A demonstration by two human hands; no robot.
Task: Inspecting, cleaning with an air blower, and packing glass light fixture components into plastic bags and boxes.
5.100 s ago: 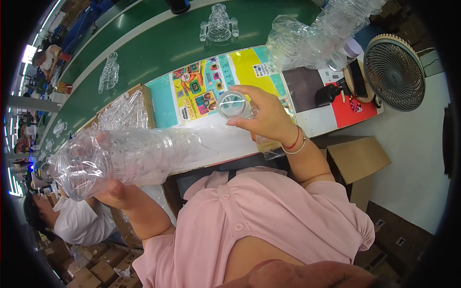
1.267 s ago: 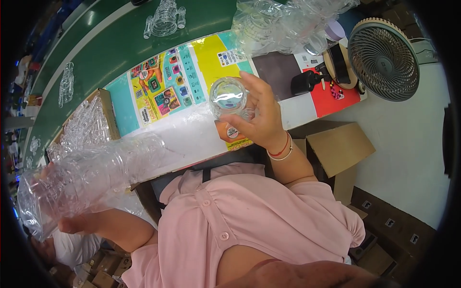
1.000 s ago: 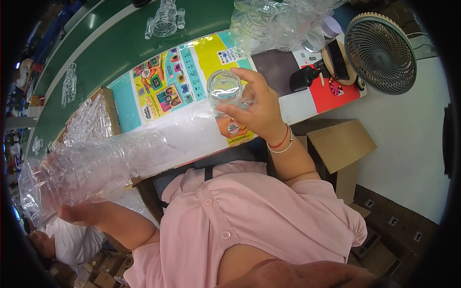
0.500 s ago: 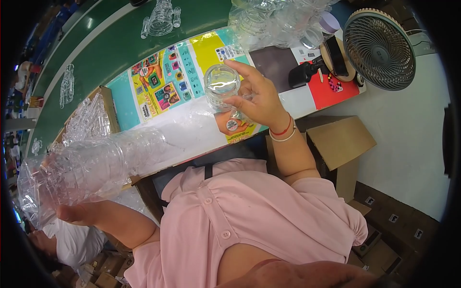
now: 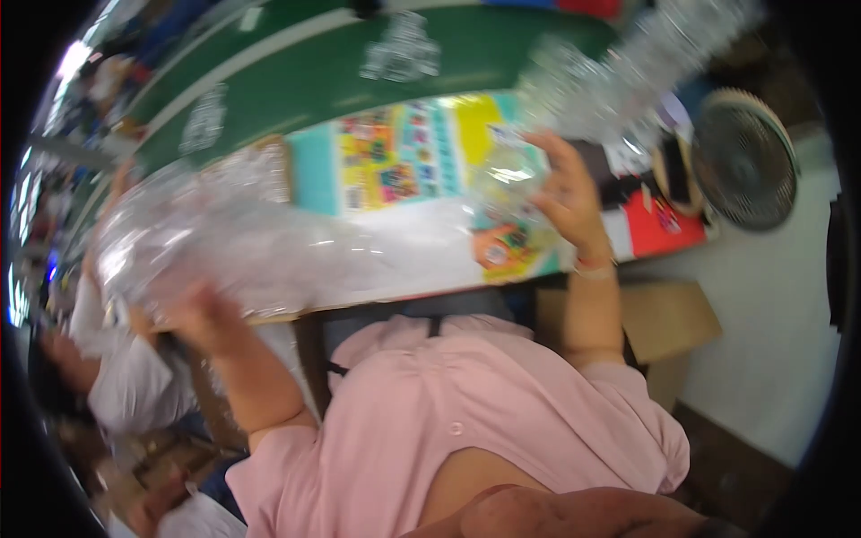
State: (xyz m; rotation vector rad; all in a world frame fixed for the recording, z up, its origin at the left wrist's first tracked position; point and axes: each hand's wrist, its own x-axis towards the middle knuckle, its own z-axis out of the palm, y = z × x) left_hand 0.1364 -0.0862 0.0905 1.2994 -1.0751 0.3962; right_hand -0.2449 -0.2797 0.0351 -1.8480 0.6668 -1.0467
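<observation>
My right hand [image 5: 574, 197] grips a clear, round plastic container [image 5: 507, 175] between thumb and fingers, just above the printed sheet on the table. Its rounded end faces up and catches the light. My left hand [image 5: 208, 316] is at the near edge of a large, crumpled clear plastic bag [image 5: 206, 238] on the left of the table. Motion smears its fingers, so their grip on the bag does not show. What the bag holds cannot be made out.
Clear plastic pieces [image 5: 401, 49] stand on the green surface beyond the table [image 5: 417, 260]. More clear plastic [image 5: 619, 90] is heaped at the back right, near a fan [image 5: 744, 166]. An open cardboard box [image 5: 673, 318] is below right; a person in white [image 5: 139, 377] is at left.
The view has shifted, so the scene sits farther right. My left hand has come inward from the bag's far left end, and the bag has spread over the table. My right hand still holds the container.
</observation>
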